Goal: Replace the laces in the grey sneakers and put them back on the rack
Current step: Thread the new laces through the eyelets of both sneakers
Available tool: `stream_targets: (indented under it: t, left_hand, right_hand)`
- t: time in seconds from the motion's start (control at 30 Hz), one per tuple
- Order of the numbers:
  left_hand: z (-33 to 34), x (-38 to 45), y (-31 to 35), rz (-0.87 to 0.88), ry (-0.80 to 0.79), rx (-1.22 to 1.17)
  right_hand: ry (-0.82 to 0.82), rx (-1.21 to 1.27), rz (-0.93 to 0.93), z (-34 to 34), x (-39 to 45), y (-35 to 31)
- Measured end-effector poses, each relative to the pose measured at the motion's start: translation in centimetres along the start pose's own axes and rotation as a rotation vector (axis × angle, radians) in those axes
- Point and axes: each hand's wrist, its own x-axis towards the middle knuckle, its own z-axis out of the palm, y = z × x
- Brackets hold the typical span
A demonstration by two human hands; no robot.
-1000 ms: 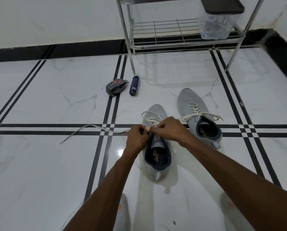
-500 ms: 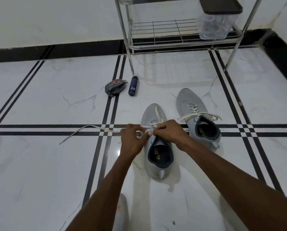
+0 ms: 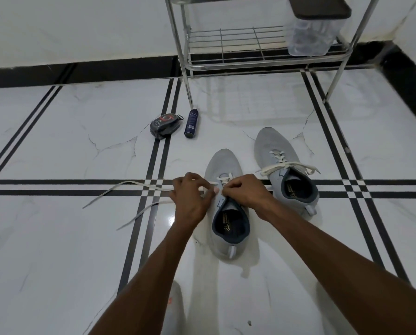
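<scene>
From the head camera, the near sneaker [image 3: 226, 213] sits on the glossy marble floor [image 3: 57, 250], a grey knit shoe with a dark padded collar, toe toward the rack [image 3: 262, 56]. Both hands meet at its eyelets. The left hand [image 3: 190, 197] has its fingers curled, pinching the flat white lace [image 3: 129, 187], whose two loose ends trail away left of the sneaker across the black floor stripes. The right hand [image 3: 243, 192] pinches the lace at the tongue, fingers bent. Just right of that sneaker lies the second sneaker [image 3: 284, 168], already laced. The chrome wire rack stands beyond them, holding a clear plastic box [image 3: 310, 37]. Left of the rack's leg lie a rounded dark case [image 3: 165, 125] and a slim navy can [image 3: 192, 123].
</scene>
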Motion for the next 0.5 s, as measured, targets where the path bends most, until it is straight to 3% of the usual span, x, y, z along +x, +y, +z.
stream_targets:
  t: [0.1, 0.17, 0.33, 0.5]
  left_hand:
    - [-0.8, 0.2, -0.4, -0.32, 0.319, -0.007]
    - [-1.4, 0.2, -0.9, -0.422, 0.423, -0.04]
    - [-0.6, 0.0, 0.3, 0.016, 0.26, -0.125]
    - [0.2, 1.7, -0.8, -0.068, -0.051, 0.073]
  right_hand:
    - [-0.002, 0.021, 0.004, 0.1, 0.1, 0.1]
    - [-0.02, 0.02, -0.012, 0.5, -0.1, -0.2]
    - [-0.013, -0.057, -0.054, 1.2, -0.1, -0.7]
    - [0.031, -0.103, -0.071, 1.2, 0.1, -0.4]
